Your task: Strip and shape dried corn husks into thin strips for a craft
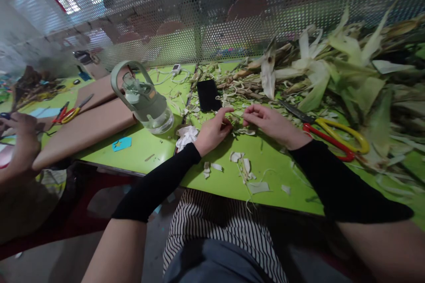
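My left hand (pixel 214 131) is just above the green table, its fingers curled and the tips pointing right. Facing it across a small gap is my right hand (pixel 270 123), with thumb and fingers pinched together. Whatever thin piece the fingertips hold, if any, is too small to make out against the pale husk scraps. Below the hands lie cut husk pieces (pixel 245 166) and thin strands. A black phone (pixel 208 95) rests just beyond my left hand. Scissors with one red and one yellow handle (pixel 343 135) lie beside my right wrist. Crumpled white tissue (pixel 187 136) touches the left wrist area.
Corn husks (pixel 318 70) heap up at the back right. A green water bottle (pixel 146 101) stands left, beside brown paper-like slabs (pixel 89 130) with more scissors (pixel 78 109) on top. Another person's hand (pixel 23 137) is at far left. A perforated metal screen (pixel 212 17) borders the back.
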Motion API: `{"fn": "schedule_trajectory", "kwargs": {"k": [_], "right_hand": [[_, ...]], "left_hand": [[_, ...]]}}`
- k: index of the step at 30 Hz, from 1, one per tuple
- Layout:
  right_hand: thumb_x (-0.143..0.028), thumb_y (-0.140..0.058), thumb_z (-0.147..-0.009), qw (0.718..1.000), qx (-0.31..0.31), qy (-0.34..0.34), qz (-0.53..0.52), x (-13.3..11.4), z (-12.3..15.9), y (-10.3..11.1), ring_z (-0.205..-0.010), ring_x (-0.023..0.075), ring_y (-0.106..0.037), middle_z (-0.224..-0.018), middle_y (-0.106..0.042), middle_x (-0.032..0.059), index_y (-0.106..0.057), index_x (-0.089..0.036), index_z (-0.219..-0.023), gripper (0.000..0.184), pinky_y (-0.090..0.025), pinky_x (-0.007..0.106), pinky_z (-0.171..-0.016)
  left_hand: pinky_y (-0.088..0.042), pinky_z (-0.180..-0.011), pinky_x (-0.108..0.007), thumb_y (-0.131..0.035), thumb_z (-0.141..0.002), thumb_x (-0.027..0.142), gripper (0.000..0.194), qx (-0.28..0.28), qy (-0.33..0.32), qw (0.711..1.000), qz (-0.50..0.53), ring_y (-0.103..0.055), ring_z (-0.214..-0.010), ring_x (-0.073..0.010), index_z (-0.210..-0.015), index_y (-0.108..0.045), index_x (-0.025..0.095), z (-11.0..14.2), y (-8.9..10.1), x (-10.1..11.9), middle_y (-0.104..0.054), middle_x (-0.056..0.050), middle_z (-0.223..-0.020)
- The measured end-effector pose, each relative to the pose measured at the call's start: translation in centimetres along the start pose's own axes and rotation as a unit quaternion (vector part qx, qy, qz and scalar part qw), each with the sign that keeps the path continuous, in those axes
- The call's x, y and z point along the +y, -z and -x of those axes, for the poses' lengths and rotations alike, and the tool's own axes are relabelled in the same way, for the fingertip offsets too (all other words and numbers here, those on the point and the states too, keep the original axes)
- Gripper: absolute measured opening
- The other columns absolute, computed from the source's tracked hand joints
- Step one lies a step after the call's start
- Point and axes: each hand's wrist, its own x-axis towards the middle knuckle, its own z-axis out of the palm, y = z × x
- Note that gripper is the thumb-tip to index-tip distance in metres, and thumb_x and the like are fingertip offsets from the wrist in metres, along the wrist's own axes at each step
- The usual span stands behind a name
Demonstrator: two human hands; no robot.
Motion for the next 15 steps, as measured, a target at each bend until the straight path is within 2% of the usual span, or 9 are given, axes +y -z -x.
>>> {"fn": "schedule_trajectory", "kwargs": {"k": [3, 5, 7, 8, 10, 11, 13, 15], "right_hand": [[-0.041, -0.074, -0.077, 0.993, -0.007, -0.024, -0.117, -0.2, 0.0, 0.1, -0.067, 0.0161, -0.058, -0.072, -0.064, 0.0007, -0.058, -0.023, -0.084, 0.025, -0.047, 0.030, -0.064], [-0.039, -0.072, -0.079, 0.983, 0.013, 0.018, -0.181, -0.6, 0.0, 0.2, -0.082, 0.0190, -0.064, -0.090, -0.069, 0.0038, -0.059, -0.025, -0.091, 0.022, -0.052, 0.033, -0.072], [-0.035, -0.067, -0.082, 0.971, 0.080, 0.089, -0.208, -1.0, -0.1, 0.5, -0.103, 0.0217, -0.064, -0.115, -0.068, 0.0044, -0.060, -0.030, -0.101, 0.020, -0.054, 0.037, -0.082], [-0.034, -0.066, -0.083, 0.967, 0.118, 0.116, -0.192, -1.0, -0.1, 0.6, -0.109, 0.0228, -0.063, -0.122, -0.066, 0.0043, -0.060, -0.032, -0.103, 0.021, -0.053, 0.039, -0.085], [-0.034, -0.066, -0.083, 0.974, 0.161, 0.134, -0.086, -1.0, 0.0, 0.9, -0.108, 0.0260, -0.062, -0.117, -0.066, 0.0069, -0.063, -0.029, -0.098, 0.016, -0.051, 0.042, -0.087], [-0.035, -0.067, -0.082, 0.978, 0.158, 0.133, -0.009, -0.9, 0.0, 0.9, -0.102, 0.0274, -0.062, -0.109, -0.067, 0.0085, -0.065, -0.027, -0.092, 0.013, -0.050, 0.044, -0.086], [-0.039, -0.068, -0.081, 0.976, 0.112, 0.129, 0.138, -0.7, 0.1, 0.7, -0.090, 0.0275, -0.062, -0.094, -0.065, 0.0092, -0.069, -0.023, -0.081, 0.016, -0.049, 0.044, -0.082], [-0.040, -0.065, -0.083, 0.966, 0.056, 0.132, 0.217, -0.3, 0.1, 0.2, -0.081, 0.0255, -0.060, -0.086, -0.063, 0.0081, -0.071, -0.021, -0.077, 0.021, -0.047, 0.042, -0.077]], "left_hand": [[-0.045, -0.072, -0.025, -0.056, -0.092, 0.015, 0.028, -0.001, -0.022, 0.999, -0.044, -0.063, -0.074, -0.0120, -0.119, -0.058, 0.020, 0.1, 0.1, 0.1, -0.072, -0.001, -0.092], [-0.046, -0.075, -0.026, -0.054, -0.093, 0.016, 0.019, -0.002, -0.035, 0.997, -0.071, -0.064, -0.079, -0.0136, -0.110, -0.063, 0.020, 0.1, 0.1, 0.1, -0.072, -0.002, -0.091], [-0.048, -0.078, -0.027, -0.054, -0.093, 0.015, 0.021, -0.005, -0.037, 0.996, -0.083, -0.065, -0.084, -0.0149, -0.110, -0.065, 0.019, 0.0, 0.1, 0.1, -0.073, -0.003, -0.094], [-0.048, -0.080, -0.028, -0.055, -0.093, 0.014, 0.024, -0.007, -0.034, 0.996, -0.083, -0.066, -0.086, -0.0152, -0.114, -0.065, 0.019, 0.0, 0.1, 0.1, -0.074, -0.004, -0.098], [-0.050, -0.082, -0.029, -0.056, -0.092, 0.012, 0.032, -0.008, -0.028, 0.996, -0.084, -0.067, -0.087, -0.0155, -0.122, -0.063, 0.019, 0.0, 0.1, 0.2, -0.074, -0.005, -0.102], [-0.050, -0.082, -0.029, -0.055, -0.092, 0.012, 0.034, -0.006, -0.026, 0.996, -0.086, -0.067, -0.087, -0.0157, -0.125, -0.062, 0.019, 0.1, 0.1, 0.3, -0.074, -0.005, -0.103], [-0.050, -0.080, -0.028, -0.054, -0.092, 0.012, 0.037, 0.002, -0.024, 0.995, -0.094, -0.068, -0.087, -0.0159, -0.128, -0.060, 0.020, 0.1, 0.1, 0.5, -0.074, -0.004, -0.102], [-0.051, -0.079, -0.028, -0.053, -0.093, 0.011, 0.039, 0.006, -0.019, 0.995, -0.100, -0.068, -0.085, -0.0157, -0.130, -0.059, 0.021, 0.2, 0.2, 0.6, -0.074, -0.003, -0.100]]}}
